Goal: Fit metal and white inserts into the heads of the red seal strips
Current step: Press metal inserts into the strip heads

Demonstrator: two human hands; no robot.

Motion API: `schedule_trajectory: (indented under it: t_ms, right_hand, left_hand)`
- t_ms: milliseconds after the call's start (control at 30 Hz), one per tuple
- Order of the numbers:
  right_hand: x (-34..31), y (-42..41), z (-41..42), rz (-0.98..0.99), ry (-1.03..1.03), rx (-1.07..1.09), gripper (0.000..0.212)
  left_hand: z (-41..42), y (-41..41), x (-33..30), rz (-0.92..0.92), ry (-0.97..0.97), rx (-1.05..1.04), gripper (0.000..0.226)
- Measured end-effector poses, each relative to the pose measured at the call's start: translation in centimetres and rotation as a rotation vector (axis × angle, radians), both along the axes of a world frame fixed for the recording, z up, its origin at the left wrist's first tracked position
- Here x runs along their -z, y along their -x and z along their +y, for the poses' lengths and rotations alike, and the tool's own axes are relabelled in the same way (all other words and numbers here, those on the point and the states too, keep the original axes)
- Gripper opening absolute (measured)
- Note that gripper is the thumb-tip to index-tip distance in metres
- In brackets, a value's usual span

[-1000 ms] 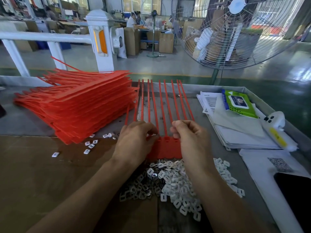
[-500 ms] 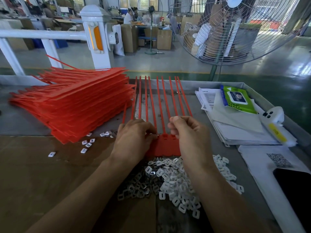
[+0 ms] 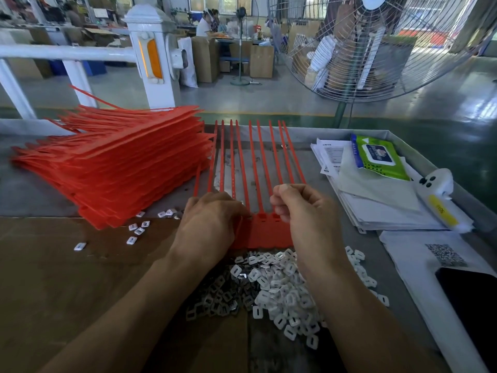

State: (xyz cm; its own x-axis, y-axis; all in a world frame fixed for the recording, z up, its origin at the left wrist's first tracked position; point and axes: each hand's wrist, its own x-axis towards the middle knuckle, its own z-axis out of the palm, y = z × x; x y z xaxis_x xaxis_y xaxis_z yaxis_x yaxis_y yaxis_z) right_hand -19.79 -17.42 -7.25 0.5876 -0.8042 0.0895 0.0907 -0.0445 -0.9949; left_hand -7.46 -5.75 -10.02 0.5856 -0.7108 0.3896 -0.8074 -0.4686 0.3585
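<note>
Head view looks down on a joined row of red seal strips [image 3: 265, 232] lying flat on the grey surface [image 3: 32, 195], heads toward the person and thin tails fanned out toward the far edge. Both hands sit on the heads. The left hand [image 3: 212, 224] covers the left end of the row with its fingers curled down onto the red plastic; whether it pinches anything cannot be told. The right hand [image 3: 304, 211] hovers at the right end of the row, fingers curled in and thumb pressed to the forefinger as if pinching something small, which is hidden. Two square sockets in the heads show between the hands.

Just nearer the person than the strip heads lies a heap of inserts: white inserts [image 3: 285, 294] on its right side, metal inserts [image 3: 215, 300] on its left. A few loose inserts [image 3: 137, 230] lie left of the row, on brown cardboard [image 3: 53, 278]. Farther left of the row stands a tall stack of red strips [image 3: 121, 162]. To the right of the row are stacked papers [image 3: 376, 205], a green wipes pack [image 3: 379, 157] on top of them, a white handheld device [image 3: 441, 195], a sheet with a QR code [image 3: 445, 255] and a dark phone [image 3: 473, 305]. Beyond the surface stands a large fan [image 3: 376, 44].
</note>
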Motion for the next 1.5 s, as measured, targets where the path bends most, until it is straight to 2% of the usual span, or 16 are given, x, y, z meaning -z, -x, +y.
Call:
schedule_trajectory:
  t_ms: [300,600,933,1167,1267,1500]
  right_hand:
    - [0.2,-0.3,-0.1,-0.006,0.015,-0.004,0.018]
    - [0.0,-0.2,0.3,0.03,0.027,-0.025,0.018]
    - [0.0,0.0,0.4,0.054,0.035,-0.049,0.017]
    - [-0.1,0.0,0.4,0.051,0.048,-0.052,0.018]
    - [-0.1,0.1,0.4,0.05,0.046,-0.056,0.017]
    - [-0.1,0.1,0.2,0.036,0.044,-0.05,0.018]
  left_hand:
    - [0.3,0.2,-0.7,-0.177,-0.145,0.091,0.047]
    - [0.6,0.2,-0.3,0.053,-0.013,0.079,0.039]
    - [0.5,0.2,-0.4,-0.007,-0.123,0.076,0.044]
    - [0.5,0.2,-0.5,0.037,-0.092,0.071,0.044]
    - [0.5,0.2,-0.6,-0.012,-0.132,0.094,0.043]
    - [1.2,0.4,-0.9,0.113,0.048,0.072,0.036]
